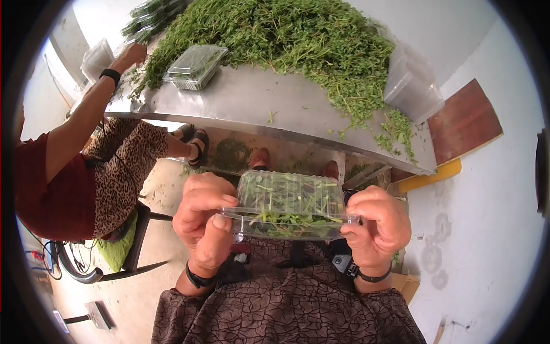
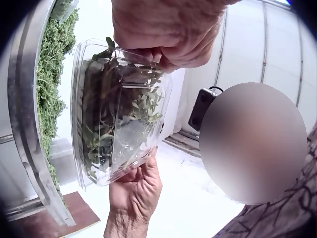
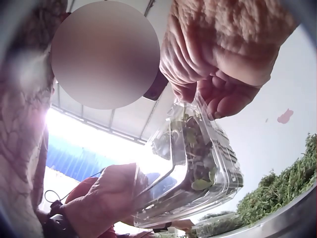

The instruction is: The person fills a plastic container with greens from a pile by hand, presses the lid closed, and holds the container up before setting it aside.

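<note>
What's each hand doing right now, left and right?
Left hand: grips the left end of the clear plastic clamshell box of green herbs, thumb on the rim.
Right hand: pinches the box's right end.

**A herb-packing workroom**

You're in a plain packing space: a steel table [image 1: 275,109] heaped with cut green herbs [image 1: 286,34], clear plastic clamshell boxes [image 1: 195,66] stacked about, bare white walls, a concrete floor [image 1: 166,189] strewn with trimmings.

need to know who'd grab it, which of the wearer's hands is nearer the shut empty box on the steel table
Left. The left hand sits below the empty box; the right hand is farther across, at the herb box's other end.
</note>
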The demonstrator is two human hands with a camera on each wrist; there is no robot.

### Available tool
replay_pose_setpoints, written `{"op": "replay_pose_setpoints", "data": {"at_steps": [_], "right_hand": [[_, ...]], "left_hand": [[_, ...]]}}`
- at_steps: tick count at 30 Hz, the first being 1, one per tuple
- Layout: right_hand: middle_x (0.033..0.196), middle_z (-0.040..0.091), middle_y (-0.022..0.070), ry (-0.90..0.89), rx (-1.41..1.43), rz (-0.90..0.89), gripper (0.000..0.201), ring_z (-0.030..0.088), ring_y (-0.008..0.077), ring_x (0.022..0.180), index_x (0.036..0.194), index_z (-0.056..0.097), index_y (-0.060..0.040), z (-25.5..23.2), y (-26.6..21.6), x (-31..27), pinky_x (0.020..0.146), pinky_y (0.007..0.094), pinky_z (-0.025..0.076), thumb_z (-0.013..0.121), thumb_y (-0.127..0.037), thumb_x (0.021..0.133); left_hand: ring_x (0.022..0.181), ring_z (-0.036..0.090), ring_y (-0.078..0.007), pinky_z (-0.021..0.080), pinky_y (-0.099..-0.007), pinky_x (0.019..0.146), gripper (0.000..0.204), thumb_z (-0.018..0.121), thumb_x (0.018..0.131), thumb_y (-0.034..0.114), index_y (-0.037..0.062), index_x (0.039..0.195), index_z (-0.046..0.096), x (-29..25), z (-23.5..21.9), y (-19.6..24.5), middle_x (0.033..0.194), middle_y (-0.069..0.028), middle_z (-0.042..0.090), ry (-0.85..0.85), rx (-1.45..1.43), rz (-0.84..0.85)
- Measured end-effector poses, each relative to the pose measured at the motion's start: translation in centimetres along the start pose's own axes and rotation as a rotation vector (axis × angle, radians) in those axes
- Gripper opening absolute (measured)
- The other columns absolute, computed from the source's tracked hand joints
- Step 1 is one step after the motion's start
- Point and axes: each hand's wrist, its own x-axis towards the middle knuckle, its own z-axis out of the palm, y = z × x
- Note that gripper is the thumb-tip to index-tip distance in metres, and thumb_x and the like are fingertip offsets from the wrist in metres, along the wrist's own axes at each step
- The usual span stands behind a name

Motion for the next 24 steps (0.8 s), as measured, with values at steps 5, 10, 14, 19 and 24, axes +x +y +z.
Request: {"op": "replay_pose_setpoints", "data": {"at_steps": [5,10,14,19,24], "right_hand": [[0.068,0.059,0.0123,0.013,-0.017,0.014,0.028,0.054,0.0220,0.053,0.083,0.058,0.0010,-0.1,-0.2,-0.2,0.047,0.0279,0.041,0.077,-0.019,0.076],[0.068,0.059,0.0122,0.005,-0.028,0.032,0.028,0.053,0.0210,0.052,0.081,0.057,0.0000,-0.1,-0.8,0.0,0.046,0.0273,0.041,0.076,-0.020,0.078],[0.068,0.059,0.0115,-0.019,-0.040,0.006,0.025,0.053,0.0206,0.050,0.080,0.057,-0.0008,-0.3,-1.0,0.1,0.046,0.0271,0.040,0.075,-0.018,0.079],[0.068,0.059,0.0112,-0.008,-0.043,-0.005,0.025,0.051,0.0194,0.049,0.080,0.057,-0.0013,-0.1,-1.1,0.1,0.045,0.0273,0.039,0.076,-0.018,0.078],[0.067,0.058,0.0097,-0.008,-0.035,-0.001,0.024,0.051,0.0189,0.050,0.079,0.057,-0.0015,-0.2,-1.3,0.2,0.045,0.0273,0.038,0.075,-0.017,0.078]], "left_hand": [[0.076,0.051,-0.0191,0.040,-0.0314,0.070,0.014,0.060,0.083,0.013,0.0014,0.091,0.062,0.2,-0.2,0.3,0.084,-0.0080,0.055,-0.049,0.057,0.015],[0.074,0.051,-0.0191,0.041,-0.0315,0.069,0.014,0.061,0.082,0.012,0.0012,0.091,0.062,0.4,-0.3,0.3,0.083,-0.0083,0.056,-0.062,0.055,0.053],[0.072,0.052,-0.0192,0.041,-0.0313,0.067,0.012,0.060,0.082,0.011,0.0013,0.090,0.062,0.4,-0.4,0.4,0.082,-0.0084,0.055,-0.062,0.037,0.057],[0.071,0.052,-0.0195,0.041,-0.0319,0.065,0.011,0.060,0.084,0.010,0.0013,0.090,0.061,0.3,-0.4,0.5,0.082,-0.0079,0.054,-0.065,0.020,0.075],[0.069,0.051,-0.0192,0.042,-0.0324,0.063,0.008,0.059,0.083,0.006,0.0013,0.090,0.061,0.6,-0.1,0.7,0.081,-0.0074,0.055,-0.103,-0.036,0.145]]}}
